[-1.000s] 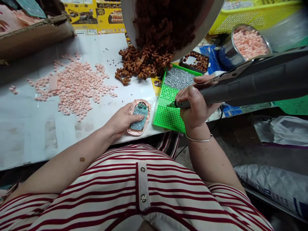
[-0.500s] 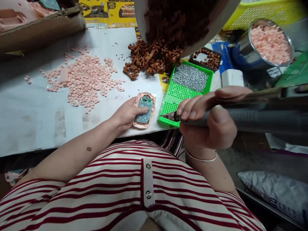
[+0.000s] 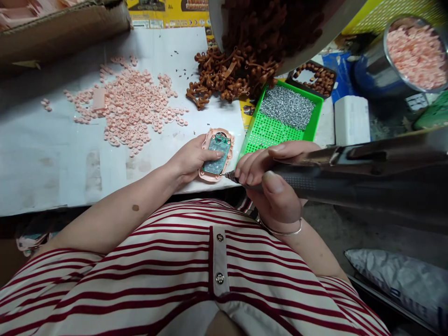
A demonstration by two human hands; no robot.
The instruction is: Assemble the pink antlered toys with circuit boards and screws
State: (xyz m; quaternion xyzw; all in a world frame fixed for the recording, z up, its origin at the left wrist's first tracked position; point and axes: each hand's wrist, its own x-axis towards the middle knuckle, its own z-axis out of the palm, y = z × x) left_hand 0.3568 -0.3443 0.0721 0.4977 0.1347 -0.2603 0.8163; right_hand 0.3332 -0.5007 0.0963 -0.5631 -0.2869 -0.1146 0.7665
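Observation:
My left hand (image 3: 192,158) grips a pink plastic housing (image 3: 207,177) at the table's front edge, its thumb pressed on the green circuit board (image 3: 215,161) inside. Wrapped in my right hand (image 3: 271,179) is a dark electric screwdriver (image 3: 350,175), lying nearly level. Its bit points left and meets the lower right corner of the housing, by the board's edge. Whether a screw sits on the tip is too small to tell. Just beyond my right hand lies a green perforated tray (image 3: 275,133) with silver screws (image 3: 287,107) heaped at its far end.
Small pink plastic pieces (image 3: 131,105) are spread over the white table covering (image 3: 42,163). Brown bone-shaped parts (image 3: 227,77) spill from a tilted white tub (image 3: 217,23). A cardboard box (image 3: 66,35) stands far left. At right are a white box (image 3: 351,120) and a metal can (image 3: 374,67) of pink pieces.
My right hand has brought the screwdriver left and down from over the green tray, so its bit now reaches the housing. The view has shifted slightly; my left hand keeps its hold.

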